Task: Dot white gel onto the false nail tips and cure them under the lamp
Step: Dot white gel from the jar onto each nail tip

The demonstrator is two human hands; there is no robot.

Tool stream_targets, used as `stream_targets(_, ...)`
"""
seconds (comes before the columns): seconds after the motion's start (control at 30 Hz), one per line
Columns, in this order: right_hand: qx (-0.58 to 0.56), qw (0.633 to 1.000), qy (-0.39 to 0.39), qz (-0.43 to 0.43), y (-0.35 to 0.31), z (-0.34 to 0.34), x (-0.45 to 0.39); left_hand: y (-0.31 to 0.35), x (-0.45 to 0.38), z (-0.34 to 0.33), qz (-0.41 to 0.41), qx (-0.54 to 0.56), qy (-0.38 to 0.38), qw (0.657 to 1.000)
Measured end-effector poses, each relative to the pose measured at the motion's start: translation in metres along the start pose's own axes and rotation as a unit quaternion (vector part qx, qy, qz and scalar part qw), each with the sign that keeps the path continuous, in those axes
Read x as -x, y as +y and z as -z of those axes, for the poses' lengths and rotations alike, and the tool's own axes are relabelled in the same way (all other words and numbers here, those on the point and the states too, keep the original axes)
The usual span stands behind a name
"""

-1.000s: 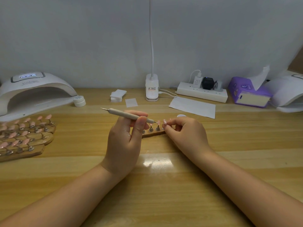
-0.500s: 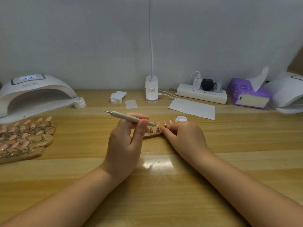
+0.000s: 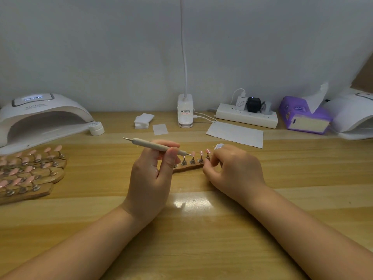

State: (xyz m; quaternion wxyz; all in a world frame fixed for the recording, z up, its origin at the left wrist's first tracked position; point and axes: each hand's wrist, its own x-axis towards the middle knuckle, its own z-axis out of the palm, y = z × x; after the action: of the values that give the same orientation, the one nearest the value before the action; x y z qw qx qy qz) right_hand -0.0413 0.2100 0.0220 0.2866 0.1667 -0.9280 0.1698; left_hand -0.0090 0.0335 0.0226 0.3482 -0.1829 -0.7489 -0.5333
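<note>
- A dotting pen [image 3: 159,146] is gripped in the left hand [image 3: 150,174], pinched between thumb and fingers, its shaft slanting up toward 10 o'clock.
- The pen's fine tip is held at a pink nail tip [image 3: 193,153], apparently touching it or just short of it; contact cannot be told for certain.
- The nail tips are carried on small metal stands along a wooden holder [image 3: 188,167], placed at table centre between the two hands.
- The right hand [image 3: 234,170] is set at the holder's 3 o'clock end, fingers curled; whether the holder is actually pinched or only steadied cannot be told.
- A small gel pot [image 3: 219,146] is partly hidden behind the right hand, at about 1 o'clock from the holder.
- The dotting step is judged to be in hand, with curing not yet begun for this holder.
- A light, brief touch is called for next, then a shift to the neighbouring tip; the pen is likely to need reloading from the pot.
- The lamp [image 3: 40,116] stands well apart at 10 o'clock, its display lit, with a white jar [image 3: 96,128] just beside its mouth.
- More holders [image 3: 30,172] of pink tips are stacked at 9 o'clock.
</note>
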Motion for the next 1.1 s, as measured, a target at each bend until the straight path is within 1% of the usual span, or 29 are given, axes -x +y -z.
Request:
stream_targets(0.1,-0.042,0.996,0.074,0.021,0.006,0.005,-0.002,0.000,0.000,0.000,0.004,0.001,0.001,1.000)
stream_targets(0.27,-0.122,0.988,0.089,0.021,0.028,0.005,-0.010,-0.001,0.001,0.000,0.013,0.006,-0.003,1.000)
stream_targets(0.33,-0.129,0.987,0.091,-0.008,0.038,0.005,-0.012,-0.001,0.001,0.000,0.012,0.007,-0.004,1.000)
stream_targets(0.4,-0.120,0.986,0.093,-0.065,0.045,0.004,-0.014,-0.001,0.000,0.001,0.011,0.006,-0.006,1.000)
stream_targets(0.47,-0.099,0.984,0.063,-0.132,0.049,0.001,-0.015,-0.001,0.000,0.001,0.010,0.006,-0.008,1.000)
stream_targets(0.53,-0.090,0.980,0.000,-0.177,0.051,-0.003,-0.015,-0.001,0.000,0.001,0.007,0.005,-0.009,1.000)
stream_targets(0.6,-0.097,0.974,-0.052,-0.196,0.052,-0.006,-0.015,-0.001,0.000,0.001,0.007,0.007,-0.009,1.000)
stream_targets(0.7,-0.122,0.968,-0.092,-0.197,0.053,-0.010,-0.017,-0.001,0.000,0.000,0.012,0.009,-0.009,1.000)
stream_targets(0.77,-0.125,0.970,-0.099,-0.181,0.054,-0.012,-0.018,-0.002,0.001,0.000,0.013,0.009,-0.011,1.000)
stream_targets(0.87,-0.123,0.976,-0.086,-0.155,0.055,-0.013,-0.017,-0.003,0.001,0.000,0.014,0.011,-0.015,1.000)
stream_targets(1.1,-0.151,0.975,-0.035,-0.158,0.059,-0.014,-0.017,-0.003,0.001,0.000,0.015,0.011,-0.016,1.000)
